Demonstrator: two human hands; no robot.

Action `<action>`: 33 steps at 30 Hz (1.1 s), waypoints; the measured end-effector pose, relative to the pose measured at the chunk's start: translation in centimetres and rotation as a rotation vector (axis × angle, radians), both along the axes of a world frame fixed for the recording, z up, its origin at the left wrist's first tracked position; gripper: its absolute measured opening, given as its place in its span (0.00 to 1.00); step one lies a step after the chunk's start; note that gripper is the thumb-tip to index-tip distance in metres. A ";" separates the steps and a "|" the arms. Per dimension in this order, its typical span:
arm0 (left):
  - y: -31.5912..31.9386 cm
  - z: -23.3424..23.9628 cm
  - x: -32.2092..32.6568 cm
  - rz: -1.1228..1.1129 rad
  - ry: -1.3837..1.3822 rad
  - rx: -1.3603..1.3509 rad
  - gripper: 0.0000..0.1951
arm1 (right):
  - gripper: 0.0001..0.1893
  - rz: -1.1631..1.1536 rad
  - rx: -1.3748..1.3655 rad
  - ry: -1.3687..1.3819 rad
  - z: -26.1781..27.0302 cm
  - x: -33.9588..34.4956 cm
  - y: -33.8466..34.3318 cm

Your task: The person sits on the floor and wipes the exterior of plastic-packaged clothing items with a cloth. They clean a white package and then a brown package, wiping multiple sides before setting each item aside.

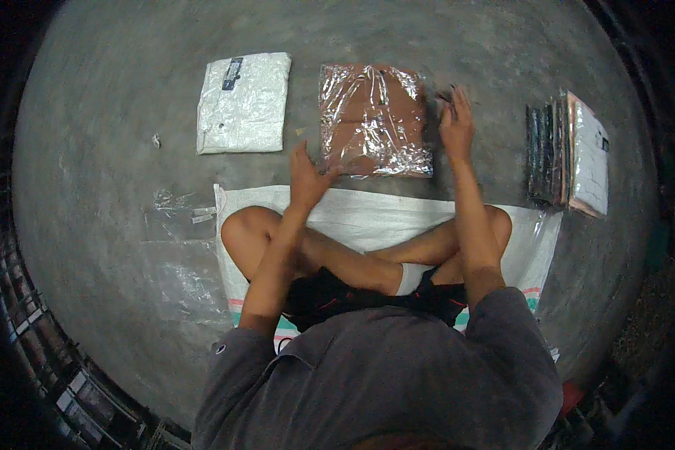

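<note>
A folded brown garment in a clear plastic bag (371,121) lies flat on the floor before me. At its near left corner is my left hand (309,177), thumb and fingers spread, with nothing held. Just off the bag's right edge hovers my right hand (457,124), its fingers pointing away from me. Something small and dark shows by those fingertips, too blurred to name, and I cannot tell whether it is held. To the left lies a folded white garment in clear plastic (244,104) with a dark label.
Several bagged garments (562,152) stand in a row at the right, a white one outermost. A white woven sack (382,211) is spread beneath my crossed legs. Loose clear plastic bags (185,281) and a small scrap (156,140) lie on the concrete floor (107,169) at left.
</note>
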State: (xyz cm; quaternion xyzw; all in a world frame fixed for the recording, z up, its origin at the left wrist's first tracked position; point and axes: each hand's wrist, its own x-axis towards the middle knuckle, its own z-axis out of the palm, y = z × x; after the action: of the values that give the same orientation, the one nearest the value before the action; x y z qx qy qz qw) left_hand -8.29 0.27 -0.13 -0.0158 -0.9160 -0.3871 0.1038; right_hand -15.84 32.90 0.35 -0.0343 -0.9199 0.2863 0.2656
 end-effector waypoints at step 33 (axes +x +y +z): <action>-3.2 -1.9 3.6 -0.204 -0.380 -0.281 0.18 | 0.16 0.144 0.054 -0.446 -1.8 16.0 -2.8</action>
State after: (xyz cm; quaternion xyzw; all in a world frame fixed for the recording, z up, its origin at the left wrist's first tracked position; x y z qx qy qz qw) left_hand -4.72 -2.96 -2.08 -0.0495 -0.9575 -0.2607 -0.1131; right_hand 0.18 30.11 -1.41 -0.0238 -0.9633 0.2651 0.0357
